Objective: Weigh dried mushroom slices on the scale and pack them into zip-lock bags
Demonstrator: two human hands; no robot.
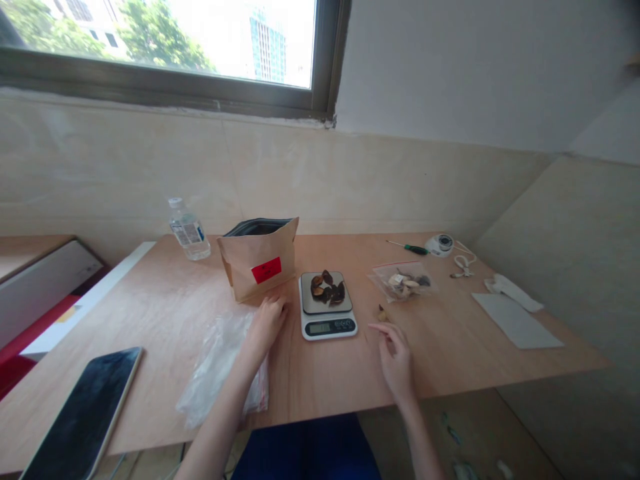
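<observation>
A white digital kitchen scale (329,327) stands mid-table with several dried mushrooms (329,293) on its plate. My left hand (270,319) rests on the table left of the scale, fingers curled in, no object visible in it. Just behind it stands an open brown paper pouch (257,263) with a red label. Clear plastic bags (215,367) lie beneath and beside my left forearm. To the right of the scale, my right hand (396,353) is open, index finger stretched out. A small brown mushroom piece (383,314) lies just beyond its fingers.
A zip bag of dried pieces (404,283) lies at right. Behind it are a green screwdriver (415,250) and a white camera (440,245) with its cable. White paper (517,323) lies far right. A water bottle (190,233) and a dark tablet (87,413) are at left.
</observation>
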